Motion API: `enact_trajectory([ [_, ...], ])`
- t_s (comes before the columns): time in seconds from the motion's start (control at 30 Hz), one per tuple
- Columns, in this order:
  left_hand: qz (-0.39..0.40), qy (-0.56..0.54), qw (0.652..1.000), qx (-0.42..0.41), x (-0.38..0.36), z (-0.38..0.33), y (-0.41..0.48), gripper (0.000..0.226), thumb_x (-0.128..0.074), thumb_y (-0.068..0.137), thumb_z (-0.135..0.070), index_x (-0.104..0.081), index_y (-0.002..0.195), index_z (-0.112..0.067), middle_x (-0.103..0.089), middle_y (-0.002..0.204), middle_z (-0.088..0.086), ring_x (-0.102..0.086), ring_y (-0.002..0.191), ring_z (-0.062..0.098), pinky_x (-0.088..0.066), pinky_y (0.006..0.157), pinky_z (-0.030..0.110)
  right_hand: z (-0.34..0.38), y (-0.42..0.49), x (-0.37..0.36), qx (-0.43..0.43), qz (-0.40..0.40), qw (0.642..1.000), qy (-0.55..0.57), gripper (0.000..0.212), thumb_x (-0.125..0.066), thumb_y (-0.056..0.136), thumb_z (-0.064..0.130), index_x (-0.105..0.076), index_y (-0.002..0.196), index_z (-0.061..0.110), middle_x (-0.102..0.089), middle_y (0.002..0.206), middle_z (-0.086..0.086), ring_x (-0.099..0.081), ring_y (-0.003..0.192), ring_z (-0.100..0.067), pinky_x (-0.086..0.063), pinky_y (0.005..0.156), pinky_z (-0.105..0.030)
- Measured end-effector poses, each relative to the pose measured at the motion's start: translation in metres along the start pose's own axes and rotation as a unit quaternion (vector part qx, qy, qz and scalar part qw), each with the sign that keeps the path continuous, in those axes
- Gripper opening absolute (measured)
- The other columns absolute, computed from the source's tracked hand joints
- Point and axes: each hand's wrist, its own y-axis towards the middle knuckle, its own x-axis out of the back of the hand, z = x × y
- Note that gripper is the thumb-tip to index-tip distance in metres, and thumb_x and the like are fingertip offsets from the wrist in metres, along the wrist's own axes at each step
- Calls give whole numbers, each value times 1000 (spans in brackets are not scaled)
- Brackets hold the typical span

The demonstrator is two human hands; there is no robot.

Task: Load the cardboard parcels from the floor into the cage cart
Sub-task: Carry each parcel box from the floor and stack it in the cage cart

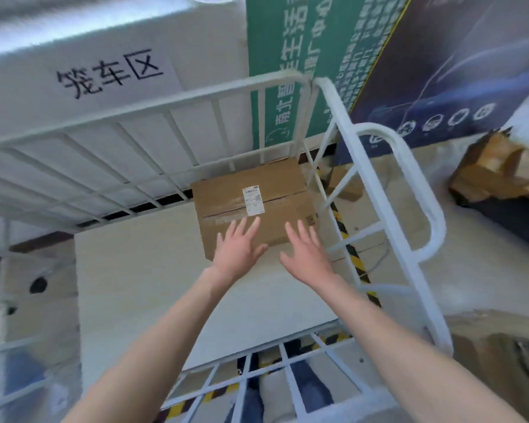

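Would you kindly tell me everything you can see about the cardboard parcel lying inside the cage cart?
The cardboard parcel is a plain brown box, flaps closed with a dark seam across its top and a white printed label over that seam. It lies flat on the pale floor board of the cage cart, in the far right corner by the white bars. The left hand and right hand, fingers spread, are over its near edge; whether they touch it cannot be told.
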Motion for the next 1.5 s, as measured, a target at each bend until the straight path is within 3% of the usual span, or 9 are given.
enact_trajectory([
  [0.27, -35, -18, 994, -101, 54, -63, -143, 65, -40, 98, -58, -17, 156, -40, -17, 166, -1, -8, 153, 28, -14, 120, 59, -17, -177, 54, -78, -127, 988, 49, 72, -35, 97, 56, -4, 158, 32, 2, 167, 0, 5, 153, -29, -12, 121, -53],
  [0.47, 0, 14, 975, -221, 38, -178, -189, 59, -44, 101, -46, -24, 156, -37, -21, 165, 0, -11, 153, 27, -18, 119, 56, -90, -302, 65, -184, -212, 955, 93, 75, -23, 94, 66, 2, 158, 36, 6, 167, 2, 9, 152, -28, -7, 121, -54],
  [0.6, 35, 33, 938, -343, 7, -289, -220, 59, -46, 101, -43, -26, 156, -34, -21, 165, 2, -12, 152, 26, -18, 119, 53, -152, -381, 59, -281, -254, 916, 129, 77, -17, 92, 71, 7, 157, 38, 12, 166, 4, 14, 152, -26, -1, 120, -54],
  [0.77, 97, 47, 890, -442, -68, -426, -268, 58, -46, 101, -42, -26, 156, -34, -21, 165, 0, -10, 153, 23, -16, 121, 43, -235, -476, 48, -384, -305, 854, 175, 78, -18, 90, 73, -1, 158, 37, 9, 167, 3, 11, 152, -27, 2, 120, -53],
  [0.93, 136, 82, 837, -523, -141, -538, -310, 61, -47, 101, -39, -22, 156, -38, -18, 165, -3, -8, 153, 22, -17, 121, 50, -325, -560, 45, -449, -336, 804, 196, 74, -27, 96, 68, -2, 158, 37, 8, 167, 4, 11, 152, -29, 3, 119, -54],
  [1.23, 170, 125, 794, -571, -208, -663, -322, 65, -50, 99, -40, -21, 157, -35, -18, 165, 1, -8, 153, 25, -16, 121, 49, -430, -620, 56, -507, -375, 738, 242, 73, -30, 97, 64, -4, 159, 35, 7, 167, 1, 9, 152, -31, -5, 121, -55],
  [1.5, 199, 144, 794, -556, -256, -770, -245, 73, -57, 95, -50, -22, 157, -32, -23, 164, 1, -16, 152, 25, -17, 121, 42, -537, -634, 49, -571, -307, 709, 278, 75, -33, 97, 62, 1, 158, 36, 12, 167, 4, 12, 152, -30, -4, 120, -52],
])
